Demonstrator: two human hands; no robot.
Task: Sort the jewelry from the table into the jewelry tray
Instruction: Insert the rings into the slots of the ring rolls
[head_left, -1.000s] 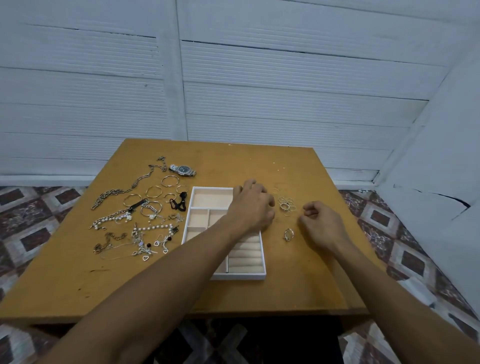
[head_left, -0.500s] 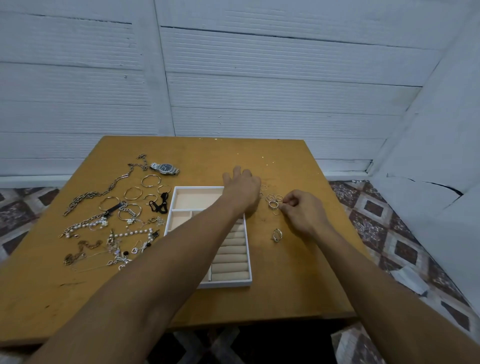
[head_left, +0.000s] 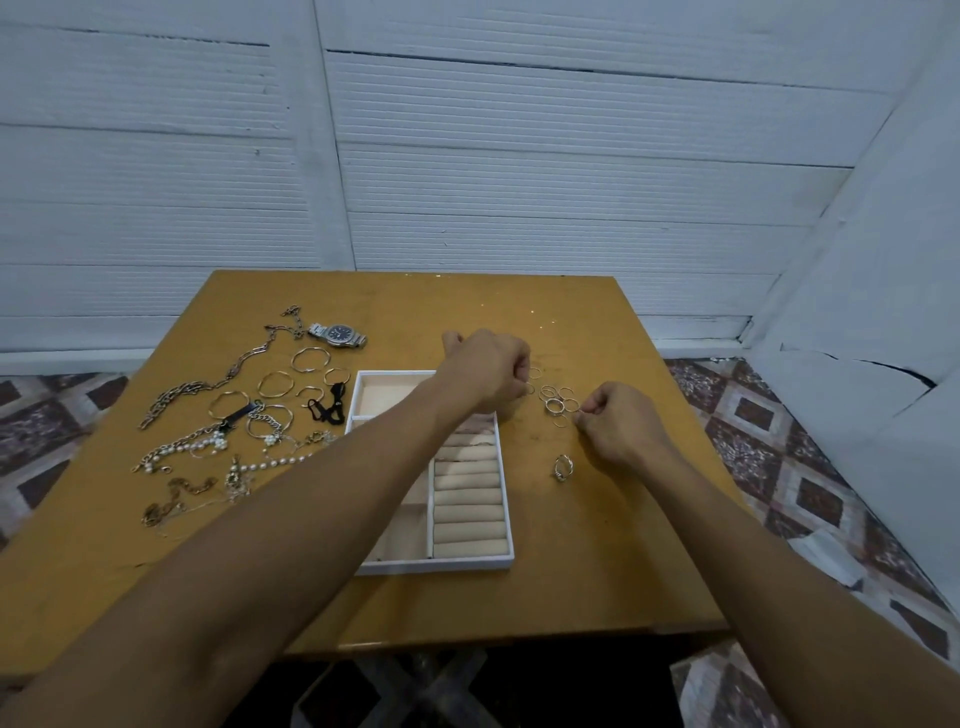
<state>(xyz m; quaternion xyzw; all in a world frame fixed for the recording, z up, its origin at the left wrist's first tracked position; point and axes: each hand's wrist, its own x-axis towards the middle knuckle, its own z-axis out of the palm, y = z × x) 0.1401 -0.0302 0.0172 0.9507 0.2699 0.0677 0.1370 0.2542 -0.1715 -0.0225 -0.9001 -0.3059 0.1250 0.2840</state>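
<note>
A white jewelry tray (head_left: 441, 564) with beige lining and ring rolls sits mid-table. Just right of its far corner lies a cluster of thin silver rings (head_left: 556, 404). My left hand (head_left: 488, 371) reaches across the tray's far end, fingers curled down on a thin ring at the cluster's left edge. My right hand (head_left: 621, 426) pinches another thin ring at the cluster's right edge. A chunkier single ring (head_left: 562, 467) lies alone nearer me, just left of my right wrist.
Left of the tray lie a wristwatch (head_left: 337, 334), several hoop bangles (head_left: 275, 385), a black clasp piece (head_left: 327, 408), chains (head_left: 208, 384) and pearl strands (head_left: 208, 444). The wooden table (head_left: 597, 571) stands against a white wall; patterned floor shows on both sides.
My left hand left the tray, reached to the rings with straight fingers, then curled them. My right hand slid forward-left to the ring cluster and pinched a ring.
</note>
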